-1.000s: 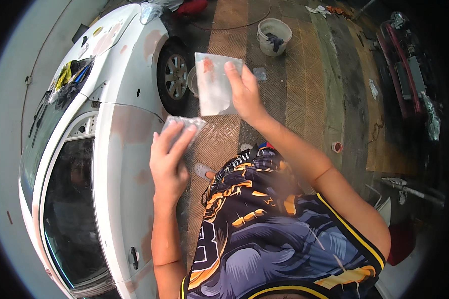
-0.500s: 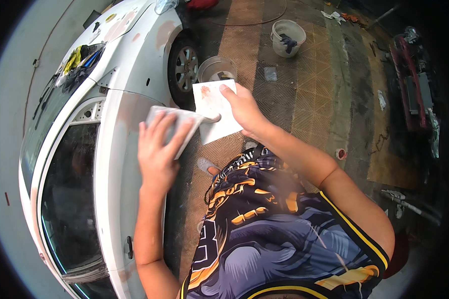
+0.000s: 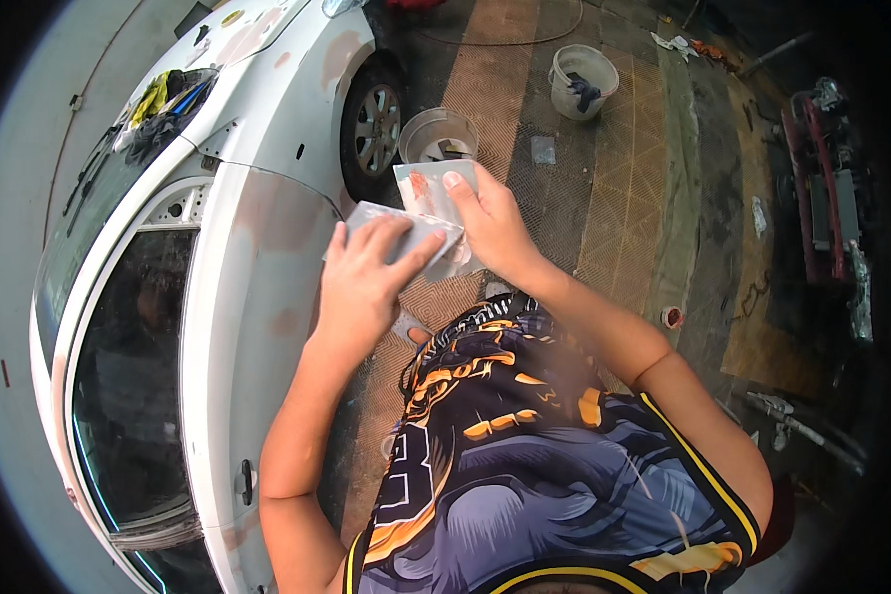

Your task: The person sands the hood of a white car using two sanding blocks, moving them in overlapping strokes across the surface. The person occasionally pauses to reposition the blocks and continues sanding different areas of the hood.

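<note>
My left hand (image 3: pixel 361 287) grips a thin, flat, pale grey putty spreader (image 3: pixel 362 211), fingers spread along its upper face and the thumb out of sight beneath. It lies tilted across the lower part of a white mixing board (image 3: pixel 444 175), and the two overlap. My right hand (image 3: pixel 495 226) pinches that board by its right edge, thumb on top. A reddish smear (image 3: pixel 419 185) marks the board's upper left. Pale, pinkish paste shows near the spreader's right end; the rest of the contact is hidden under the spreader.
A white car (image 3: pixel 267 228) with pinkish patches stands along the left, its front wheel (image 3: pixel 371 129) beyond my hands. A shallow tub (image 3: pixel 409 139) sits beside the wheel. Farther right is a white bucket (image 3: pixel 564 99) with a dark cloth. A small open can (image 3: pixel 672 317) stands on the floor.
My left hand has moved right, bringing the spreader over the board. The grey lump seen between them before now appears smeared. The board has tilted slightly.
</note>
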A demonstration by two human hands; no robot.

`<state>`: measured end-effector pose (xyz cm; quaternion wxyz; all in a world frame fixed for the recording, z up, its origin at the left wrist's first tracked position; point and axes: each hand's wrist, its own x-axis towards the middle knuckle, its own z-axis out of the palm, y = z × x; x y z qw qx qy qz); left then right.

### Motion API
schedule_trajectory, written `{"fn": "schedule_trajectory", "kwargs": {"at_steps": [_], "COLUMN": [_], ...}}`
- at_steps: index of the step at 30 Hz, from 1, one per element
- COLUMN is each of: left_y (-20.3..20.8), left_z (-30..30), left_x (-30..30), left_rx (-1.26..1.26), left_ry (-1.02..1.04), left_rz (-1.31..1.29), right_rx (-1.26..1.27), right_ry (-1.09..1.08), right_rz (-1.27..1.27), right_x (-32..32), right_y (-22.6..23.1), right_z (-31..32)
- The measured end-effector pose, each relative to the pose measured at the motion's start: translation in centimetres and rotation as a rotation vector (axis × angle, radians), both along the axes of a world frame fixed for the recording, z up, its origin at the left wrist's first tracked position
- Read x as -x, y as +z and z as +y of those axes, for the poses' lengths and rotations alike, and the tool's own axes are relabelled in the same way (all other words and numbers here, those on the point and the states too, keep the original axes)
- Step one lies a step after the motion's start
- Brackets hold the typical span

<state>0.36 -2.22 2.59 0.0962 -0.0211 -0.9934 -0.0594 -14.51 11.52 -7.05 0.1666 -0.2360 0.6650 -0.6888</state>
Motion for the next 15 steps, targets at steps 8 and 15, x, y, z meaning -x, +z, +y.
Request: {"fn": "schedule_trajectory", "kwargs": {"at_steps": [8,15], "left_y": [0.6,-2.9], "left_z": [0.6,0.1], "left_x": [1.5,-0.6], "left_rx": [-0.021,-0.068], "left_ry": [-0.067,-0.100], "left_rz": [0.022,-0.133], "right_rx": [0.071,0.233], "right_ry": [-0.024,-0.276], "right_rz": [0.082,0.088], "right_x": [0.2,0.8], "right_y": [1.2,0.1], "right_z": [0.0,0.1]}}
